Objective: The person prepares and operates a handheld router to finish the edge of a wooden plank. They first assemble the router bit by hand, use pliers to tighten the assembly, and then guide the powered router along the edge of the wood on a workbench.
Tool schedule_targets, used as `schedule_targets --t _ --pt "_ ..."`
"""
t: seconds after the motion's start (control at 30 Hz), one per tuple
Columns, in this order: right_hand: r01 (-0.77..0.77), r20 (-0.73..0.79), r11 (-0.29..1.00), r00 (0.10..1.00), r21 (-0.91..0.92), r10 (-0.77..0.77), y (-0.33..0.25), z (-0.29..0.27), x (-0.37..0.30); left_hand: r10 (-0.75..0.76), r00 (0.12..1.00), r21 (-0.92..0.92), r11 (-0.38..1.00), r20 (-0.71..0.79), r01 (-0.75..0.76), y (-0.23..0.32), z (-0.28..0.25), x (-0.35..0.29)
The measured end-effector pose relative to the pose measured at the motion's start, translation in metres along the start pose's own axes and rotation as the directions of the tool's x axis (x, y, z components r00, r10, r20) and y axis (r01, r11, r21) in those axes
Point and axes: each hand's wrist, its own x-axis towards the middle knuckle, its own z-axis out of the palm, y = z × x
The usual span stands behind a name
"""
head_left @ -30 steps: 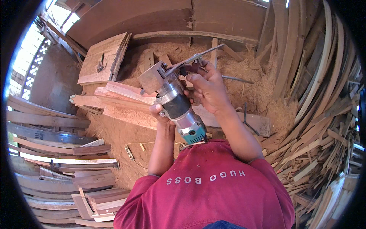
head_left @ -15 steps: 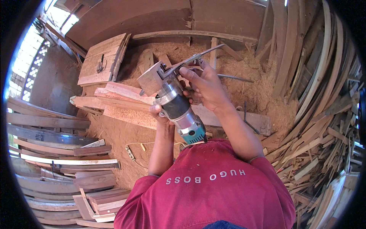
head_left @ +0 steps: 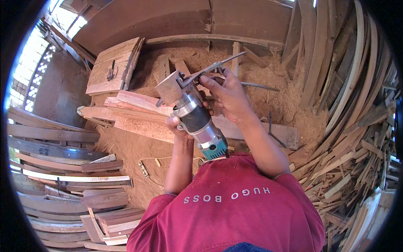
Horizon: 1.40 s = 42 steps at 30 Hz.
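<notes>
Head view: you hold a compact trim router [head_left: 197, 119] aslant before your chest, its teal end cap [head_left: 214, 150] close to your red shirt [head_left: 228, 201]. Your left hand [head_left: 180, 128] grips the barrel; your right hand [head_left: 230, 94] grasps the metal guide strip [head_left: 214, 68] beside the square base plate [head_left: 169, 88], some fingers hidden behind it. Beyond lie pinkish planks [head_left: 140, 102] and a sawdust-strewn floor [head_left: 130, 134], with a socket strip [head_left: 143, 169] to the left. A loosened left grip could let the heavy-looking body twist and drop; an accidental start, if power is connected, could catch fingers near the base, though the pictures don't show whether it is. Against half a second earlier, the base plate sits slightly farther right and the strip's tip slightly lower; both holds look alike.
</notes>
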Motion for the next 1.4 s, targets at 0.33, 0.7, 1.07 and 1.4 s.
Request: schedule_targets --t 0.33,0.7,1.07,1.4 --pt "-0.101 0.024 0.993 0.995 0.054 0.099 0.0 -0.007 0.003 -0.005 1.0 0.016 1.0 -0.028 0.006 -0.003 0.004 -0.003" --pt "-0.03 0.081 0.999 0.996 0.022 0.028 0.003 -0.006 0.002 -0.031 0.999 0.02 0.999 -0.028 0.031 0.0 0.0 -0.004" --pt "0.005 0.109 1.0 0.994 0.01 -0.006 0.002 -0.001 0.0 -0.041 0.997 -0.03 0.999 0.073 0.044 0.002 -0.002 -0.002" --pt "0.043 0.054 0.996 0.998 -0.077 -0.039 0.002 -0.002 0.001 0.016 0.998 0.003 1.0 0.053 -0.016 0.001 0.008 -0.002"
